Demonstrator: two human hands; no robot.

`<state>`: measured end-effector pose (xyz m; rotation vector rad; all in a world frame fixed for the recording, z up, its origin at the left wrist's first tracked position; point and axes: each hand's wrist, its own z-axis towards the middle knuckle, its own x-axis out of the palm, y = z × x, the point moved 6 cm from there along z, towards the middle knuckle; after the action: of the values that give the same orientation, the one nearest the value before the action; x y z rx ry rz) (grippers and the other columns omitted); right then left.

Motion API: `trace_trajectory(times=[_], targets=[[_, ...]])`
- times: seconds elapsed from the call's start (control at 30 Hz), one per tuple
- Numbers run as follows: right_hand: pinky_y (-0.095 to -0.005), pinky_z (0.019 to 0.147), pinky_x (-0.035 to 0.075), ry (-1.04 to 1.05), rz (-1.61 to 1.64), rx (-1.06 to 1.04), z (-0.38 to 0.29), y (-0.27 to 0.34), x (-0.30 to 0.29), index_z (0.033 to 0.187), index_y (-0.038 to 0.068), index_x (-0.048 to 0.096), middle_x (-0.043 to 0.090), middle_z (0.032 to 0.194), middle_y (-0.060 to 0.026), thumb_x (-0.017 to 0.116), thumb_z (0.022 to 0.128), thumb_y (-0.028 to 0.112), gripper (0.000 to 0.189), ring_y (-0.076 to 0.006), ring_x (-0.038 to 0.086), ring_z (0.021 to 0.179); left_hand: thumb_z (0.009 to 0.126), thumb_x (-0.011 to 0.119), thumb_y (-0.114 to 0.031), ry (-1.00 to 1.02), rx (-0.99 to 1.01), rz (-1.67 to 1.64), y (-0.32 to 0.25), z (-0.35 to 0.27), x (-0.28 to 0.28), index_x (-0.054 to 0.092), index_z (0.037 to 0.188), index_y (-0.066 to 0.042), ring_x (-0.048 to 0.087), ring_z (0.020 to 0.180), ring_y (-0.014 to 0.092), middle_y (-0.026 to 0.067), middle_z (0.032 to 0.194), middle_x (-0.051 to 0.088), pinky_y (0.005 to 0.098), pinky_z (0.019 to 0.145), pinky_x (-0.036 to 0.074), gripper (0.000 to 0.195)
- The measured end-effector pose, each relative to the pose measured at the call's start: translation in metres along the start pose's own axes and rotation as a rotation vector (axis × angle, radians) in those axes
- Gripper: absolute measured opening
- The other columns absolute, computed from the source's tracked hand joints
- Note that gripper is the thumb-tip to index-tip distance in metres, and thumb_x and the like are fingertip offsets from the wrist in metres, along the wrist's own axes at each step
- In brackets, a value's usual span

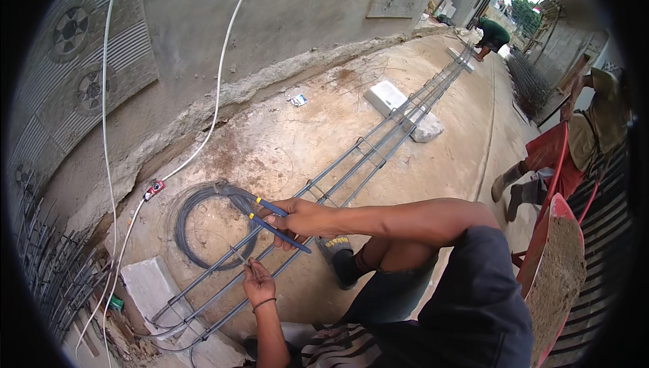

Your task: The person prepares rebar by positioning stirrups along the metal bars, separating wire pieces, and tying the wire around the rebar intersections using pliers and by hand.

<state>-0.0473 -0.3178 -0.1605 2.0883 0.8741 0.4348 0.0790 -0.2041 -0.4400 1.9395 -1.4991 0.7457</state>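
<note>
My right hand [299, 220] is closed around the blue grips of a pair of steel end-cutting pincers [271, 208]. Their handles stand apart, and the jaws reach over a coil of tie wire [181, 231] on the ground. Lower down, my left hand [259, 281] pinches a short thin piece, seemingly tie wire [238, 254]. Both hands are over the near end of a long rebar cage [371, 151] with stirrups across its bars. A pale concrete block [152, 279] props this end, beside the coil.
More concrete blocks [388, 97] support the cage farther along. A person in green [492, 33] bends at its far end. On the right, another person [590, 130] stands by a red wheelbarrow [562, 208] of sand. White cable [219, 79] hangs along the wall; rebar [56, 266] lies left.
</note>
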Motion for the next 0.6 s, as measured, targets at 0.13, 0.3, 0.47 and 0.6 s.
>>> trace_trajectory(times=[0.13,0.3,0.47,0.6], targets=[[-0.0395,0.078,0.055,0.055,-0.047,0.080,-0.001,-0.013,-0.005,0.131,0.017,0.028,0.065,0.102,-0.0153,0.039,0.105,0.030,0.031,-0.0237,0.066,0.089,0.102,0.047,-0.021,-0.135,0.110,-0.061,0.007,0.001,0.014,0.052,0.109,0.008,0.067,0.095,0.024,0.0178,0.100,0.066,0.0311,0.081,0.060,0.030],[-0.0437,0.080,0.058,0.073,0.281,0.265,-0.007,-0.050,-0.019,0.115,0.008,0.036,0.062,0.107,-0.0246,0.052,0.094,0.004,0.027,-0.0310,0.067,0.095,0.102,0.045,-0.021,-0.179,0.032,0.190,0.029,-0.030,0.040,0.045,0.121,0.012,0.064,0.101,0.030,0.0212,0.116,0.060,0.0357,0.086,0.059,0.039],[-0.0413,0.080,0.058,0.087,-0.007,0.312,0.004,-0.061,0.007,0.108,0.002,0.043,0.063,0.106,-0.0203,0.053,0.079,-0.007,0.031,-0.0285,0.066,0.094,0.099,0.049,-0.015,-0.135,0.045,0.099,-0.007,-0.027,0.012,0.046,0.119,0.012,0.064,0.101,0.031,0.0236,0.115,0.059,0.0362,0.085,0.059,0.035],[-0.0376,0.080,0.055,0.122,-0.381,0.394,0.002,-0.076,0.011,0.104,0.003,0.050,0.063,0.101,-0.0124,0.051,0.076,-0.006,0.029,-0.0227,0.065,0.091,0.098,0.051,-0.014,-0.142,0.056,0.032,0.001,-0.027,0.017,0.047,0.116,0.012,0.063,0.101,0.032,0.0254,0.115,0.058,0.0372,0.083,0.059,0.032]])
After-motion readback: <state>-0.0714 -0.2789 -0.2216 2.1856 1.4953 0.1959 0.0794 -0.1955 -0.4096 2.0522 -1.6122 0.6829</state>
